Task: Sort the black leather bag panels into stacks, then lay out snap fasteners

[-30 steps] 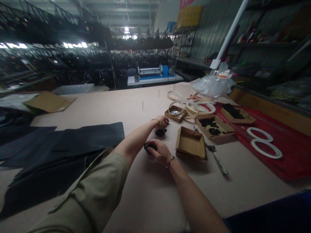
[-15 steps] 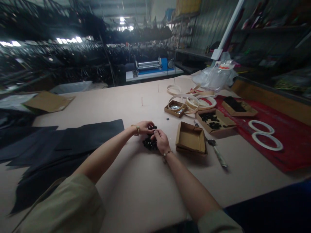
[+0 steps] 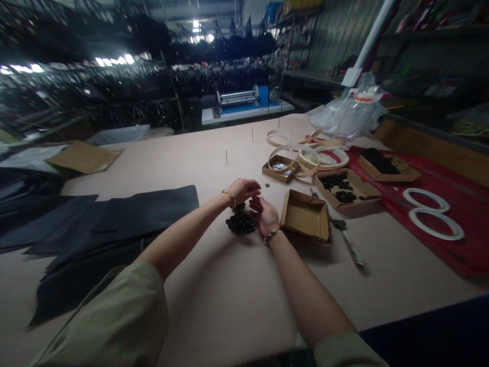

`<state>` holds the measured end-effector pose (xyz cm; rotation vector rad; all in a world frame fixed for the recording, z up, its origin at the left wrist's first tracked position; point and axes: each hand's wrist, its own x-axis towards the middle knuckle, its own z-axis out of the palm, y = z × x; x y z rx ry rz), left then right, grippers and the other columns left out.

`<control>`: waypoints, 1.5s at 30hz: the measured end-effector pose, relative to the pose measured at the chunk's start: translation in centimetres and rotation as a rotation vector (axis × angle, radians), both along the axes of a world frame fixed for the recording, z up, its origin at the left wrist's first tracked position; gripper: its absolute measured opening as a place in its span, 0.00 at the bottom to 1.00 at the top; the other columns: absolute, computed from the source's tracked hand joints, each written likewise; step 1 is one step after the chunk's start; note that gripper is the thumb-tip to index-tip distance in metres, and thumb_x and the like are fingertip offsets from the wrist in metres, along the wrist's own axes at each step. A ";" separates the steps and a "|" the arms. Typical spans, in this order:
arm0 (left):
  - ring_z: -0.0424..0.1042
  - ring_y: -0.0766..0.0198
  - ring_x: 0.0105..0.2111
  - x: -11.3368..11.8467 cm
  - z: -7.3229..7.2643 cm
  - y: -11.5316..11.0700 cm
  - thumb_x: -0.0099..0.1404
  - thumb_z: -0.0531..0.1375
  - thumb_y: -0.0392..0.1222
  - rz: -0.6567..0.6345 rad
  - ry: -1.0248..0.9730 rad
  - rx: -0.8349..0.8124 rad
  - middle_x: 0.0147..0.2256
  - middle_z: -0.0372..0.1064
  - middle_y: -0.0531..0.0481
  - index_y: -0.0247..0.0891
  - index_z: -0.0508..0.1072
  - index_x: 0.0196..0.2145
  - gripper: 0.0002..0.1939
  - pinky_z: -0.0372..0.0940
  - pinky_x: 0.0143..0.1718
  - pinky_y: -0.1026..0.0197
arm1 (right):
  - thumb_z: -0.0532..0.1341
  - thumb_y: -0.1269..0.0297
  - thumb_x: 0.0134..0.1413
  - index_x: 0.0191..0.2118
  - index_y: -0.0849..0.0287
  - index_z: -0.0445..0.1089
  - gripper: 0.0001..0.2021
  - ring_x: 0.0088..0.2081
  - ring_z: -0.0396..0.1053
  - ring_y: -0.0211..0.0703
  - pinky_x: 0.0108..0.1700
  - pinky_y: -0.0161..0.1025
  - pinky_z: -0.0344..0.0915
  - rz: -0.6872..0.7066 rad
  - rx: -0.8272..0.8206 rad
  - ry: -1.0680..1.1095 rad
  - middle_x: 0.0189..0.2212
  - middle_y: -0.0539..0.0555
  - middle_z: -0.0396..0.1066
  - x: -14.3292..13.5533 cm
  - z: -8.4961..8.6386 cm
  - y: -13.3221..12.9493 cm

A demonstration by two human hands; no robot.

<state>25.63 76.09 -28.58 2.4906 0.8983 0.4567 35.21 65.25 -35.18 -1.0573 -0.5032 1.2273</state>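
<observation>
A heap of small shiny black pieces lies on the table, their exact kind too small to make out. My left hand is just above and behind the heap, its fingers bent and drawn together; whatever they hold is hidden. Right of the heap is my right hand, palm turned inward, with loosely curled fingers that stand apart and show nothing between them. The fingertips of both hands are close together. A small dark round piece lies by itself behind them.
An open cardboard box stands beside my right hand, and a tool with a wrapped handle lies past it. Further right is a box with black pieces. Dark fabric sheets cover the left side. Thin pins stick up behind.
My hands have moved up and right off the heap, uncovering more of it. The fingertips, touching before, have come slightly apart, and the right fingers have loosened. The view has shifted slightly.
</observation>
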 end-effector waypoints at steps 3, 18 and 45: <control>0.73 0.65 0.30 2.4 -0.2 3.2 0.66 0.59 0.47 0.200 0.063 -0.110 0.32 0.76 0.47 0.35 0.79 0.41 0.14 0.66 0.35 0.65 | 0.61 0.52 0.53 0.46 0.61 0.71 0.20 0.39 0.71 0.43 0.41 0.41 0.69 0.075 0.003 -0.381 0.42 0.58 0.74 0.2 -0.1 0.0; 0.73 0.61 0.45 0.1 -2.5 6.1 0.63 0.61 0.54 -0.016 0.133 -0.170 0.45 0.75 0.46 0.40 0.79 0.45 0.19 0.65 0.48 0.64 | 0.72 0.51 0.40 0.57 0.59 0.68 0.36 0.54 0.64 0.57 0.58 0.53 0.61 0.564 0.200 -1.453 0.51 0.62 0.68 1.4 1.7 -2.8; 0.75 0.60 0.38 -15.8 -7.3 -17.9 0.55 0.68 0.50 0.282 -0.727 -0.460 0.37 0.74 0.44 0.34 0.71 0.37 0.19 0.70 0.40 0.59 | 0.65 0.59 0.55 0.53 0.61 0.72 0.21 0.49 0.71 0.46 0.54 0.45 0.65 0.721 0.464 -1.054 0.48 0.59 0.73 -7.5 2.2 -7.6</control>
